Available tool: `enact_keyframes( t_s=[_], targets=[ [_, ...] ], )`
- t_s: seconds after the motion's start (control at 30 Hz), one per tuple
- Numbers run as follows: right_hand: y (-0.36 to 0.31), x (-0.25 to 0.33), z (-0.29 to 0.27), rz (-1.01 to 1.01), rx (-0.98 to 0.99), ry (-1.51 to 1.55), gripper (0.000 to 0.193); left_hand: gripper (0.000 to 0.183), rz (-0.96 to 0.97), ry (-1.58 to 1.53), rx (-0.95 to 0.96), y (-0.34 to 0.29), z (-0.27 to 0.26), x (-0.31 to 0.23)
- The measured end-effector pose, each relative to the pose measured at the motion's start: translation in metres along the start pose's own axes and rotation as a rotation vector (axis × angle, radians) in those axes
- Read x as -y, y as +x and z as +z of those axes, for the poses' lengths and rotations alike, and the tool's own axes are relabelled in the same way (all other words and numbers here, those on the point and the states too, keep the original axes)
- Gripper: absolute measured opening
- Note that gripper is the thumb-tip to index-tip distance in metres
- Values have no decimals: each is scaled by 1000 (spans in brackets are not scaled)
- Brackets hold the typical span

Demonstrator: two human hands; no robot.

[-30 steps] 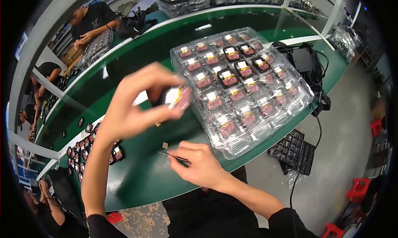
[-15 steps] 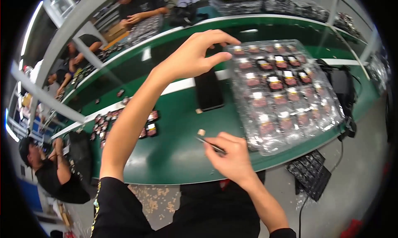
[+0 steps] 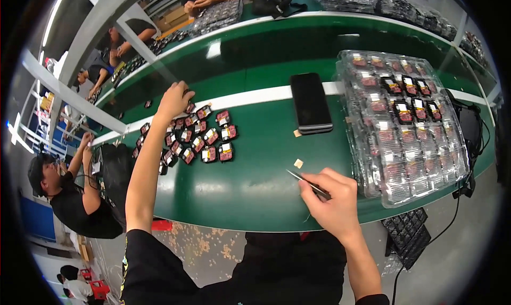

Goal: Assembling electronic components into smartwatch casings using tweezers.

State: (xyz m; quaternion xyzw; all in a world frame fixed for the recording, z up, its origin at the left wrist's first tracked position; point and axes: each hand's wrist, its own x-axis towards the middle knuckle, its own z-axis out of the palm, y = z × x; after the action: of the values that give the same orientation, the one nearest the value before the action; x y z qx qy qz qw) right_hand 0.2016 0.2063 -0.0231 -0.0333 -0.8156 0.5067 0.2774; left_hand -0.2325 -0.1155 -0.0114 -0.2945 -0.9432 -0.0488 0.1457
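My left hand [image 3: 174,99] reaches over the far side of a group of small black-cased modules [image 3: 197,144]. Its fingers curve down with thumb and forefinger slightly apart, and nothing shows between them. These modules have pinkish faces with yellow and white patches. In my right hand [image 3: 335,201] is a pair of dark tweezers [image 3: 314,187], tips pointing up and left. Just beyond the tips a small beige piece [image 3: 299,163] lies on the green tabletop [image 3: 239,193]. To the right, stacked clear plastic trays [image 3: 391,169] hold modules in their pockets; several black ones [image 3: 403,112] show most plainly.
A black phone [image 3: 310,102] lies between the modules and the trays, beside another beige piece [image 3: 297,134]. A white strip [image 3: 250,98] crosses the table. Black trays [image 3: 407,238] lie on the floor at right. Co-workers sit left and far; a grey post [image 3: 146,44] rises at left.
My left hand has swung left from the tray's corner to the modules. The right hand still holds the tweezers near the beige piece. The whole view has shifted, so the tabletop sits farther right.
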Motion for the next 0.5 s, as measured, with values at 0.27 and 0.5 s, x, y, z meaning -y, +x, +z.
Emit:
enact_keyframes(
  t_s=[0.27, 0.5],
  targets=[
    [3, 5, 0, 25, -7, -70, 13, 38, 2, -491, 23, -7, -8, -36],
    [1, 3, 2, 69, 2, -75, 14, 41, 232, -769, 174, -60, -52, -148]
  ],
)
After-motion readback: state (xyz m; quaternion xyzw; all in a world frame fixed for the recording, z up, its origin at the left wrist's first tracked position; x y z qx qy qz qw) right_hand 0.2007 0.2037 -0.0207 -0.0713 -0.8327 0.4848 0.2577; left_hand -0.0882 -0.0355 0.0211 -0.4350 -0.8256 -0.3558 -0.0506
